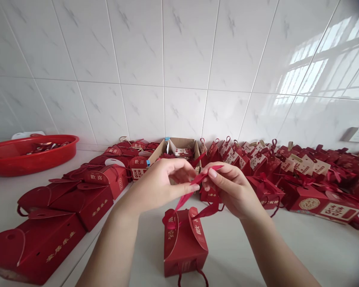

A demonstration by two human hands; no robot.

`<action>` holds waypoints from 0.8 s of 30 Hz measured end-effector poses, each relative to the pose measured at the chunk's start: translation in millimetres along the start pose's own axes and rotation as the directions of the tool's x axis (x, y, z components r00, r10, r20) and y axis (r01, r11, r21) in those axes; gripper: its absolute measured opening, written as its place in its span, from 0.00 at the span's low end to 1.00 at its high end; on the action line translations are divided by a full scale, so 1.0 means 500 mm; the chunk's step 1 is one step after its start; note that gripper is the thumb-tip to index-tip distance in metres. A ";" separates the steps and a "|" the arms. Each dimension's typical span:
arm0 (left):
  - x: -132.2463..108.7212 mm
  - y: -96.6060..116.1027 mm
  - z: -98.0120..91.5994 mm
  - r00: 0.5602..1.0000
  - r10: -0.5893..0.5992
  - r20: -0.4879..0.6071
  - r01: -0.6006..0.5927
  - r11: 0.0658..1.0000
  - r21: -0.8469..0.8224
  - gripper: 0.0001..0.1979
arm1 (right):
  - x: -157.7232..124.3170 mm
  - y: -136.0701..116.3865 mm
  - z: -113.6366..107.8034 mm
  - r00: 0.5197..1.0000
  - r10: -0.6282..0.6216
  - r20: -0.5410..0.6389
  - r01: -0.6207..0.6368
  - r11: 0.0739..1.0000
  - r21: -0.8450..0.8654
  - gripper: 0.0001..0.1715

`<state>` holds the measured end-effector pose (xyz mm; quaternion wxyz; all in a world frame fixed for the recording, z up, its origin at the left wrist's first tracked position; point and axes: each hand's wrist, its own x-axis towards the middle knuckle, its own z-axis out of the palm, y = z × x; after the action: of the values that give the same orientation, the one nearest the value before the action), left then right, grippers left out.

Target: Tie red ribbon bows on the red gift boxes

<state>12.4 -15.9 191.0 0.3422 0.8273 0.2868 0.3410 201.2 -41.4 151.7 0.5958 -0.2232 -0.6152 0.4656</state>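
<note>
A red gift box [185,247] stands upright in front of me, its rounded top flaps folded together and cord handles hanging at its near side. Red ribbon [211,209] runs through the top of the box and rises to my hands. My left hand [173,179] pinches one part of the ribbon between thumb and fingers. Facing it, my right hand [225,181] grips another part, with a ribbon end sticking out by the thumb. Both hands are above the box, close together, and the ribbon strands cross between them.
Several red boxes [62,235] line the left side. A red plastic basin [32,153] with small wrapped items stands behind them. An open cardboard carton [179,145] is by the tiled wall. Many more red boxes [317,199], some with tied ribbons, crowd the right.
</note>
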 end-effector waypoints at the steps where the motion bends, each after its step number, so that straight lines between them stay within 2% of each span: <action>1: 0.000 -0.003 -0.005 1.000 -0.001 0.020 0.000 1.000 0.021 0.06 | -0.001 -0.002 -0.002 0.998 -0.052 0.031 0.054 0.996 -0.065 0.07; 4: 0.001 -0.006 -0.019 0.998 -0.024 0.053 0.020 0.996 0.085 0.09 | -0.005 -0.009 -0.007 0.964 -0.204 0.172 0.251 0.913 -0.323 0.07; 8: -0.003 -0.004 -0.030 0.991 -0.098 0.095 0.085 0.988 0.130 0.12 | -0.004 -0.008 -0.008 0.875 -0.340 0.345 0.481 0.694 -0.536 0.11; 10: -0.006 -0.002 -0.033 0.985 -0.122 0.124 0.107 0.987 0.123 0.13 | -0.001 -0.003 -0.007 0.841 -0.391 0.373 0.541 0.609 -0.580 0.13; 13: -0.009 0.001 -0.035 0.969 -0.138 0.204 0.116 0.987 0.113 0.13 | 0.003 0.004 -0.009 0.820 -0.423 0.385 0.570 0.546 -0.614 0.13; 16: -0.012 0.006 -0.036 0.963 -0.130 0.237 0.102 0.987 0.127 0.15 | 0.004 0.006 -0.013 0.820 -0.434 0.374 0.567 0.527 -0.633 0.15; 19: -0.022 0.008 -0.034 0.971 -0.139 0.193 0.095 0.970 0.222 0.16 | 0.006 0.009 -0.018 0.818 -0.445 0.364 0.569 0.538 -0.622 0.17; 22: -0.045 0.002 -0.027 0.990 -0.135 0.043 0.102 0.890 0.445 0.19 | 0.007 0.013 -0.017 0.847 -0.440 0.297 0.526 0.616 -0.587 0.16; 24: -0.067 -0.004 -0.022 0.994 -0.053 -0.100 0.103 0.794 0.600 0.18 | 0.005 0.016 -0.015 0.893 -0.413 0.181 0.438 0.698 -0.566 0.15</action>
<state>-16.7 -34.1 183.0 0.0632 0.8667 0.4275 0.2493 205.6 -33.2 145.1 0.5743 -0.2404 -0.7757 0.1037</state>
